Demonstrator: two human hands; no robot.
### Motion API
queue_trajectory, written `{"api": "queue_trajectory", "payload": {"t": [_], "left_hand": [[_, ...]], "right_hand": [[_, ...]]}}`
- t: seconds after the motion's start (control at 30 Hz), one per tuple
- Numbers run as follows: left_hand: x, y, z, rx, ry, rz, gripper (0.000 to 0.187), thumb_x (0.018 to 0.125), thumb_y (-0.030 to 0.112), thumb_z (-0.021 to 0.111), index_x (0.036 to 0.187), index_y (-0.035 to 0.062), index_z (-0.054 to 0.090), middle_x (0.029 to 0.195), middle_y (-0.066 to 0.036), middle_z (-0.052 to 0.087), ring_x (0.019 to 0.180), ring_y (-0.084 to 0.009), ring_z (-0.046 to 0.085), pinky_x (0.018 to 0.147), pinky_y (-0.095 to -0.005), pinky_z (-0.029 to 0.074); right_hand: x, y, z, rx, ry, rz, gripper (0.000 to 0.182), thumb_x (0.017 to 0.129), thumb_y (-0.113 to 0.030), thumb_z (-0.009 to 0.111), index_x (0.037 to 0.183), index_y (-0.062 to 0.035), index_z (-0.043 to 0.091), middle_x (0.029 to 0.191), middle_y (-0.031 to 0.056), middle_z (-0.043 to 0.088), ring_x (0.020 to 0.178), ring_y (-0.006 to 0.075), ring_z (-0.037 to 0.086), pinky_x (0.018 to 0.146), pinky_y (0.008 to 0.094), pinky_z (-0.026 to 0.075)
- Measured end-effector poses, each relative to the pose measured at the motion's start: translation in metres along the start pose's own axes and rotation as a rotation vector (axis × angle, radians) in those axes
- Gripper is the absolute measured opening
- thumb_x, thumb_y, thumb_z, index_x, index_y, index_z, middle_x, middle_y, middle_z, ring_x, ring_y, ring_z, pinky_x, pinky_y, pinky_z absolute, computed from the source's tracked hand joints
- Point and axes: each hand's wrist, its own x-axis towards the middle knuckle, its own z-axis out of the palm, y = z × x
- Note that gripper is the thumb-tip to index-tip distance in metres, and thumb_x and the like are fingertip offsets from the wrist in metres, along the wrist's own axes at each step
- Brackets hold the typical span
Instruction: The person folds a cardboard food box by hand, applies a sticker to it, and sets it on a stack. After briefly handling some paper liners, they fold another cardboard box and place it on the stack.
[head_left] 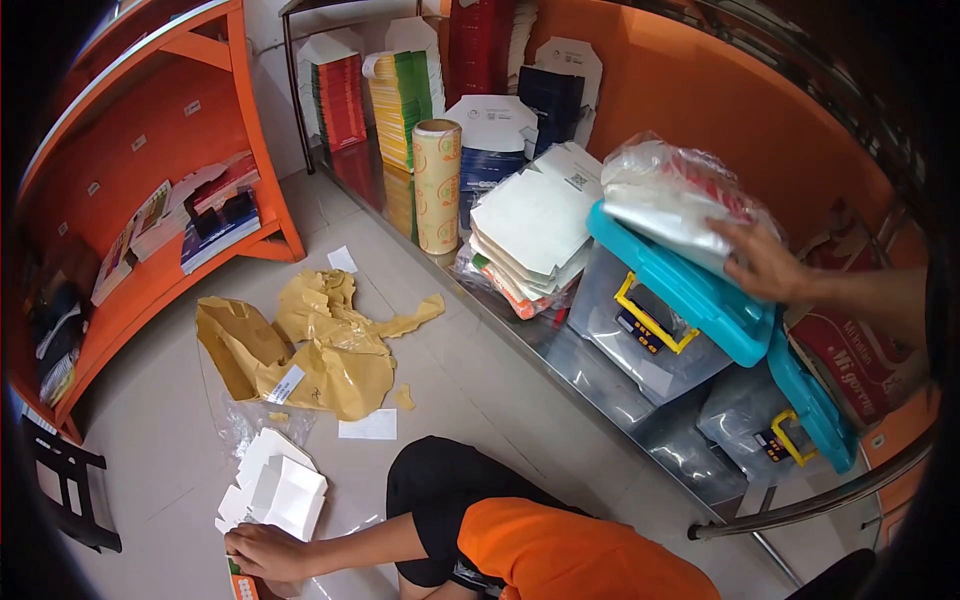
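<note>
At about 3 o'clock, the teal lid (690,290) of a clear storage box (640,345) carries a plastic bag (665,195) of white sheets. The right hand (765,262) lies flat on this bag, fingers spread and open; the arm is cut off by the dark frame edge. At 7 o'clock, the left hand (265,553) presses on the floor beside white folded cartons (275,490). Its fingers are partly hidden, so its grip I cannot tell.

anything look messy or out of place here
Yes. Torn brown wrapping paper lies crumpled on the floor, with white slips and an empty clear bag beside it. The plastic packet under the right hand sits tilted on the teal bin lid.
</note>
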Motion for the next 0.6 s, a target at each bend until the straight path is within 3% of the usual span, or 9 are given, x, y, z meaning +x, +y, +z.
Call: {"api": "queue_trajectory", "payload": {"t": [0.1, 0.13, 0.23, 0.27, 0.3, 0.37, 0.6], "left_hand": [[-0.007, 0.019, 0.005, -0.041, -0.078, -0.312, 0.031, 0.088, 0.021, 0.063, 0.105, -0.0051, 0.061, 0.090, -0.014, 0.062, 0.079, -0.0225, 0.055, 0.073, -0.0379, 0.048], [-0.004, 0.034, 0.007, -0.075, -0.073, -0.326, 0.025, 0.087, 0.017, 0.062, 0.096, -0.0072, 0.063, 0.088, -0.013, 0.062, 0.077, -0.0210, 0.053, 0.072, -0.0369, 0.047], [-0.003, 0.007, 0.002, -0.097, -0.162, -0.206, 0.030, 0.088, 0.017, 0.062, 0.103, -0.0086, 0.061, 0.094, -0.015, 0.061, 0.082, -0.0211, 0.054, 0.076, -0.0353, 0.048], [0.007, -0.019, 0.010, -0.348, -0.227, 0.155, 0.030, 0.088, 0.016, 0.062, 0.105, -0.0089, 0.059, 0.097, -0.015, 0.061, 0.084, -0.0215, 0.055, 0.078, -0.0346, 0.048], [0.004, -0.016, 0.006, -0.220, -0.195, 0.003, 0.030, 0.088, 0.016, 0.062, 0.105, -0.0090, 0.059, 0.098, -0.015, 0.061, 0.085, -0.0216, 0.055, 0.078, -0.0346, 0.048], [0.000, 0.004, 0.008, -0.174, -0.155, -0.115, 0.030, 0.088, 0.016, 0.062, 0.106, -0.0090, 0.059, 0.098, -0.016, 0.060, 0.085, -0.0218, 0.055, 0.078, -0.0346, 0.048], [-0.003, 0.021, 0.010, -0.185, -0.129, -0.209, 0.031, 0.089, 0.015, 0.061, 0.108, -0.0092, 0.058, 0.101, -0.016, 0.060, 0.088, -0.0225, 0.055, 0.080, -0.0345, 0.047]], "right_hand": [[-0.002, 0.000, 0.002, -0.031, 0.004, -0.075, 0.013, 0.083, -0.009, 0.056, 0.085, -0.0013, 0.046, 0.088, 0.0118, 0.053, 0.087, 0.0295, 0.055, 0.076, 0.0413, 0.047], [-0.001, 0.001, 0.002, -0.038, -0.012, -0.082, 0.014, 0.080, -0.007, 0.057, 0.085, -0.0006, 0.046, 0.091, 0.0115, 0.052, 0.087, 0.0289, 0.055, 0.075, 0.0408, 0.048], [-0.002, 0.001, 0.002, -0.042, 0.026, -0.098, 0.016, 0.077, -0.005, 0.059, 0.084, -0.0005, 0.046, 0.090, 0.0109, 0.052, 0.086, 0.0282, 0.055, 0.074, 0.0395, 0.048], [-0.002, 0.001, 0.001, -0.022, 0.075, -0.125, 0.017, 0.074, -0.002, 0.060, 0.081, -0.0004, 0.045, 0.088, 0.0102, 0.051, 0.083, 0.0282, 0.055, 0.071, 0.0388, 0.048], [-0.001, 0.001, -0.001, 0.005, 0.055, -0.108, 0.016, 0.074, -0.002, 0.060, 0.080, -0.0003, 0.045, 0.087, 0.0102, 0.051, 0.082, 0.0283, 0.055, 0.070, 0.0388, 0.047], [0.002, 0.002, -0.006, 0.060, 0.013, -0.074, 0.016, 0.074, -0.002, 0.060, 0.078, -0.0001, 0.045, 0.086, 0.0100, 0.051, 0.080, 0.0286, 0.055, 0.069, 0.0389, 0.046], [0.000, 0.006, -0.003, 0.105, -0.017, -0.045, 0.018, 0.072, 0.001, 0.061, 0.074, 0.0008, 0.043, 0.086, 0.0112, 0.053, 0.077, 0.0300, 0.054, 0.071, 0.0388, 0.043]]}}
